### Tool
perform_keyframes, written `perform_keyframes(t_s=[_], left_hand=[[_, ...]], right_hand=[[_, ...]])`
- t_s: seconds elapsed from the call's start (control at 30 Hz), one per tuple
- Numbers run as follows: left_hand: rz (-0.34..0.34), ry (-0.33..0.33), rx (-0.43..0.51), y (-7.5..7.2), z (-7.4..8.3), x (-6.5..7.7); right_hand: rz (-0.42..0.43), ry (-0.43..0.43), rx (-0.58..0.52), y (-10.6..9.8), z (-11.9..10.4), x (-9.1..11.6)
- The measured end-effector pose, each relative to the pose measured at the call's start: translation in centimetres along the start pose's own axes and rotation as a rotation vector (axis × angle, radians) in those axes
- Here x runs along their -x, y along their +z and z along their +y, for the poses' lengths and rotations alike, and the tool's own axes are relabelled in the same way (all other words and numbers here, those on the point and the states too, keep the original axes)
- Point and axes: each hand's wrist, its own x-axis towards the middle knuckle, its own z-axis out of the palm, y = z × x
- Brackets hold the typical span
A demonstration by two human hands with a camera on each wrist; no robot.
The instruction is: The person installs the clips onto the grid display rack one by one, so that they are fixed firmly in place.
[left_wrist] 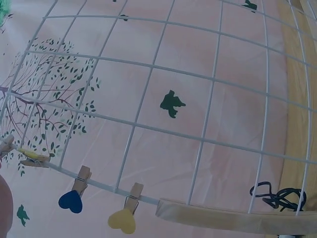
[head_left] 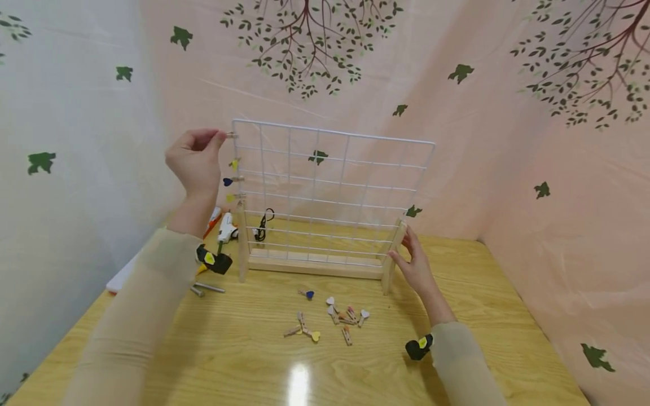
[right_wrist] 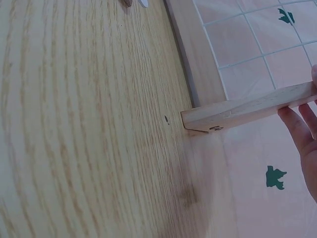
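At the top left corner of a white wire grid (head_left: 318, 130), my left hand (head_left: 195, 160) pinches a small wooden clothespin (head_left: 231, 135) against the side wire. Below it on that wire sit a side-on yellow clothespin (left_wrist: 33, 157), a blue heart clothespin (left_wrist: 71, 201) and a yellow heart clothespin (left_wrist: 122, 220). The grid stands upright in a wooden stand (head_left: 315, 266). My right hand (head_left: 417, 270) holds the stand's right post (right_wrist: 247, 108), thumb in front and fingers behind. Only part of the left hand shows at the edge of its wrist view.
Several loose clothespins with white, yellow and blue hearts (head_left: 315, 336) lie on the wood-grain table (head_left: 244, 361) before the stand. Behind its left post are a white glue gun (head_left: 226, 228) and a black cable (head_left: 262, 231). Metal rods (head_left: 209, 287) lie near the left forearm.
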Motion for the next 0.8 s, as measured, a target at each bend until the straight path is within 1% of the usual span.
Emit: perform_keyframes(t_s=[0.13, 0.23, 0.33, 0.4, 0.5, 0.57, 0.6, 0.67, 0.73, 0.8], left_hand=[[0.013, 0.026, -0.014, 0.1, 1.2, 0.9], [-0.020, 0.019, -0.038, -0.1, 2.1, 1.5], [-0.051, 0.037, -0.069, -0.5, 2.6, 1.8], [-0.061, 0.070, -0.073, -0.9, 2.7, 2.1], [-0.089, 0.149, -0.069, -1.3, 1.8, 2.8], [-0.143, 0.203, -0.075, -1.7, 0.7, 3.7], [-0.184, 0.228, -0.089, -1.9, 0.0, 4.2], [-0.284, 0.266, -0.120, -2.2, -1.2, 5.7], [-0.405, 0.294, -0.179, -2.7, -2.4, 7.6], [-0.540, 0.308, -0.238, -3.2, -3.7, 9.7]], right_hand=[[0.000, -0.006, -0.012, 0.1, 0.1, -0.1], [0.000, -0.010, -0.010, 0.1, 0.1, -0.1], [0.001, -0.018, -0.006, 0.1, 0.0, 0.0], [0.001, -0.024, 0.000, 0.1, 0.0, 0.0], [0.007, -0.036, 0.011, 0.1, 0.0, 0.0], [0.013, -0.045, 0.013, 0.1, 0.1, 0.0], [0.013, -0.052, 0.017, 0.1, 0.1, 0.0], [0.012, -0.063, 0.024, 0.0, 0.1, 0.0], [0.009, -0.067, 0.025, 0.0, 0.1, 0.0], [0.005, -0.067, 0.028, -0.1, 0.1, 0.0]])
